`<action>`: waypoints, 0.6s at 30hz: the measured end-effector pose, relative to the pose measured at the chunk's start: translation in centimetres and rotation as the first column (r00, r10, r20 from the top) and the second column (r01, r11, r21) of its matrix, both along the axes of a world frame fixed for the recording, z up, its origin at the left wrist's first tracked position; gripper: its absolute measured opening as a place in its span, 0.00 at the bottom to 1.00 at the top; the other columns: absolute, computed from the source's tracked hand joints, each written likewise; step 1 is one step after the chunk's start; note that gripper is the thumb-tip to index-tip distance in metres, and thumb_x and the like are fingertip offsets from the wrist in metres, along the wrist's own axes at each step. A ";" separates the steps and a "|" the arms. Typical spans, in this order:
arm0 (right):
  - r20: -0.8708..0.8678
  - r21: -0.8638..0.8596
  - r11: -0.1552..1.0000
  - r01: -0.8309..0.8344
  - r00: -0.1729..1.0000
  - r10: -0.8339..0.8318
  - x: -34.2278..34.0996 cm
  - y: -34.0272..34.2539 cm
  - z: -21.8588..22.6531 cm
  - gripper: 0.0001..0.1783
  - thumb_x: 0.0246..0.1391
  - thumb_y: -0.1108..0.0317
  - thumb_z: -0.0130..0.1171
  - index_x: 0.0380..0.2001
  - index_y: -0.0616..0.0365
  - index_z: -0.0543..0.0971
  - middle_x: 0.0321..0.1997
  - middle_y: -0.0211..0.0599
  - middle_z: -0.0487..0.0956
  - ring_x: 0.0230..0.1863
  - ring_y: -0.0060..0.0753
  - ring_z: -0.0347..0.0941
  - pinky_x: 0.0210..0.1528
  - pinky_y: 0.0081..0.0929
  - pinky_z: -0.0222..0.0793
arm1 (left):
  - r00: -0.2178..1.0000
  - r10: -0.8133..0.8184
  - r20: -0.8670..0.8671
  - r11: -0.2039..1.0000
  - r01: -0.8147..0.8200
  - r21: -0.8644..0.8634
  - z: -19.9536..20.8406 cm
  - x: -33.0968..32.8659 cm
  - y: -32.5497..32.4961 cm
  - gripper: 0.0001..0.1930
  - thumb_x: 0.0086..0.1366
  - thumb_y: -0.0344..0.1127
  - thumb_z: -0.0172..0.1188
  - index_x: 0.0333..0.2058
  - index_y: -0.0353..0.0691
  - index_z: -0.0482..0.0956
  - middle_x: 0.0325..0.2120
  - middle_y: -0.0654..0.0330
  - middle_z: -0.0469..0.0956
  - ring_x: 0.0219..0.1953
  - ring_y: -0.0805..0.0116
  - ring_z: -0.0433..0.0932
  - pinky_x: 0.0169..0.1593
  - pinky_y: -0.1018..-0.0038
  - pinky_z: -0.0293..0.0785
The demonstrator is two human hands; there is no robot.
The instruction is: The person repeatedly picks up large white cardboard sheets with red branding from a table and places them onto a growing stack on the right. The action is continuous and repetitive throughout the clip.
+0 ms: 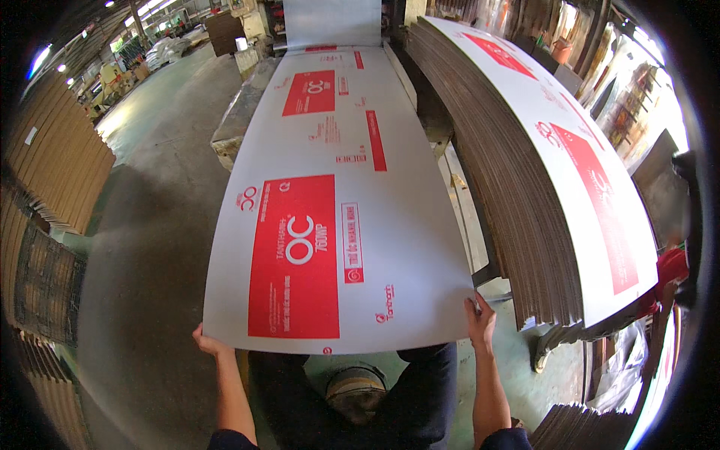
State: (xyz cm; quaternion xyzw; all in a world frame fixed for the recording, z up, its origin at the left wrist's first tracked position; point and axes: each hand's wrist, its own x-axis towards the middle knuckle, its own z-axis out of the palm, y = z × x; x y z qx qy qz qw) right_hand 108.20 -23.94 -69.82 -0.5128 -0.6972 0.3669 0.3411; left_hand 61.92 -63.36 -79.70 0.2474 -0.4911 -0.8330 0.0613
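Long sheet: a long white sheet, printed in red, stretches away from the person, its near edge above the lap and its far end at a grey metal panel.
Print on it: a large red block fills much of the near half; a smaller red block sits farther up, with narrow red strips and small marks along the right side.
Left hand: the left hand holds the near left corner, some of its fingers hidden by the sheet.
Right hand: the right hand holds the right edge by the near corner, closed narrowly on it.
Right of the sheet: a tall stack of brown cardboard stands alongside, topped by a white sheet with similar red print.
Under the near edge: dark trousers on parted legs, with a round container between them.
Left side: bare grey floor, then piled brown boards and a dark slatted piece below them.
Far right: another person's foot and a red piece of cloth show beyond the stack; clear plastic lies nearby.
Lower right: more brown cardboard edges.
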 end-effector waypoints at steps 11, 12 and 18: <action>0.102 0.112 0.993 0.044 0.993 -0.056 -10.2 12.8 -5.8 0.28 0.52 0.55 0.60 0.50 0.64 0.73 0.44 0.52 0.78 0.46 0.41 0.75 0.49 0.32 0.69 | 0.971 -0.195 0.138 0.981 0.195 0.016 -1.8 -11.3 11.1 0.30 0.60 0.51 0.43 0.55 0.35 0.61 0.54 0.48 0.63 0.54 0.50 0.64 0.54 0.54 0.60; 0.148 0.160 0.985 0.063 0.985 -0.088 -11.3 14.0 -5.6 0.28 0.52 0.54 0.60 0.50 0.64 0.73 0.45 0.53 0.77 0.46 0.43 0.75 0.49 0.33 0.69 | 0.953 -0.253 0.165 0.965 0.236 0.115 -1.4 -12.1 11.7 0.32 0.60 0.53 0.43 0.58 0.37 0.57 0.57 0.48 0.59 0.57 0.49 0.62 0.56 0.52 0.57; 0.198 0.106 0.994 0.010 0.980 -0.031 -14.6 18.4 4.2 0.36 0.56 0.51 0.55 0.60 0.62 0.59 0.59 0.58 0.65 0.58 0.51 0.65 0.58 0.36 0.62 | 0.957 -0.175 0.233 0.955 0.223 -0.197 3.2 -15.2 12.6 0.40 0.61 0.62 0.43 0.65 0.48 0.42 0.65 0.50 0.46 0.63 0.52 0.56 0.58 0.43 0.48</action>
